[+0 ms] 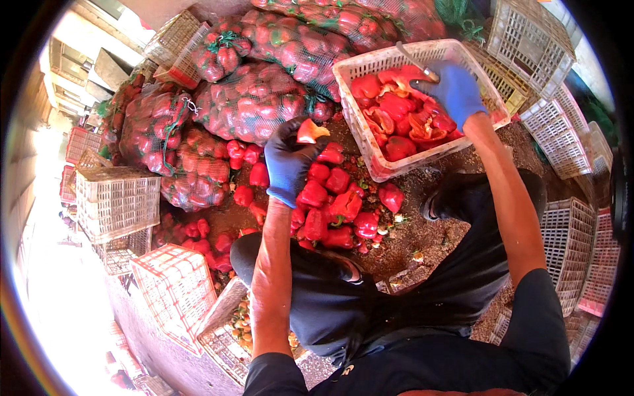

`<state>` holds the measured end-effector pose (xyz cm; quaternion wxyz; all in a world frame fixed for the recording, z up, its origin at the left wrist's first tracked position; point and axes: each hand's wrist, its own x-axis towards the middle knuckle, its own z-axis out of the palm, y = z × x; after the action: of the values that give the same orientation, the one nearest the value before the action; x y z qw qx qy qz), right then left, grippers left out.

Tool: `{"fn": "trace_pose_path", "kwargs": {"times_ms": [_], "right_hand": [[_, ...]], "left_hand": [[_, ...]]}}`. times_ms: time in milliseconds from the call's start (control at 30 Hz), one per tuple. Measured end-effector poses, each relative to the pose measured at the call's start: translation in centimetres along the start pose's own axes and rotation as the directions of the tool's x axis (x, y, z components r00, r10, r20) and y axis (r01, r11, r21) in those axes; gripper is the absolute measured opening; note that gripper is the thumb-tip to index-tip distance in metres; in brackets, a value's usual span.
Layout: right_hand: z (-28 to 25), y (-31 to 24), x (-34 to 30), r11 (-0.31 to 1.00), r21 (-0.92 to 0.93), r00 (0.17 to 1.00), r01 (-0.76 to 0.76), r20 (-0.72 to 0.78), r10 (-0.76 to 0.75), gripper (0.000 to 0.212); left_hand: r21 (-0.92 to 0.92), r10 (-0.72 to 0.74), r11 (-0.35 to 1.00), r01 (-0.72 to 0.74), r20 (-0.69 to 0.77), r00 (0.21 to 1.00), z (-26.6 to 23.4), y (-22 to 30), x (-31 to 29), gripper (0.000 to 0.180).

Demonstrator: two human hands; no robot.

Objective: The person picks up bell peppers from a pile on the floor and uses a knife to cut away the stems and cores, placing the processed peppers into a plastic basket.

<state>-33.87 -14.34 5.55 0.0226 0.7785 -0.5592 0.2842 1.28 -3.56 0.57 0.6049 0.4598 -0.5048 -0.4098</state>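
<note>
Two gloved hands are at work over a heap of red bell peppers (330, 208) on the dirt ground; the left hand (288, 162), in a dark blue glove, is closed around a cut red pepper (310, 132) whose pale inner flesh faces up, held just above the heap; the right hand (454, 89), in a lighter blue glove, is curled about the handle of a knife (415, 61), the blade pointing up and left over the white plastic crate (422, 155); how tightly that grip is closed cannot be told, as the fingers are turned away.

Inside the crate, cut pepper pieces (396, 109) are piled, open sides up; behind the heap, net sacks of peppers (251, 99) are stacked, and empty crates (115, 201) are set to the left and right.

The held pepper is judged light, hollow and fairly stiff-walled; its skin looks glossy and is likely slick, the more so once cut and wet with juice; too hard a squeeze could crack the wall or bruise the flesh. It is best taken around the broad shoulder, fingers spread over the outer skin, thumb kept off the cut rim; the rim is thin and tears easily. The knife hand should be kept well apart from the holding fingers.
</note>
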Motion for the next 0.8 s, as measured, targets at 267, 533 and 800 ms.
{"fn": "trace_pose_path", "kwargs": {"times_ms": [267, 533, 800], "right_hand": [[2.6, -13.7, -4.2, 0.542, 0.805, 0.950, -0.242, 0.311, -0.038, 0.058], [4.8, -13.5, -5.4, 0.519, 0.744, 0.854, -0.421, 0.518, -0.051, 0.037], [1.7, -13.9, -6.1, 0.117, 0.728, 0.722, -0.675, 0.685, -0.098, 0.026]], "left_hand": [[0.590, 0.318, 0.760, -0.274, 0.032, 0.948, 2.2, 1.0, -1.7, 0.065], [0.637, 0.330, 0.677, -0.368, 0.185, 0.926, 4.6, 1.6, -3.2, 0.048], [0.398, 0.246, 0.849, -0.347, 0.283, 0.927, 3.3, 2.6, -2.8, 0.042]]}}
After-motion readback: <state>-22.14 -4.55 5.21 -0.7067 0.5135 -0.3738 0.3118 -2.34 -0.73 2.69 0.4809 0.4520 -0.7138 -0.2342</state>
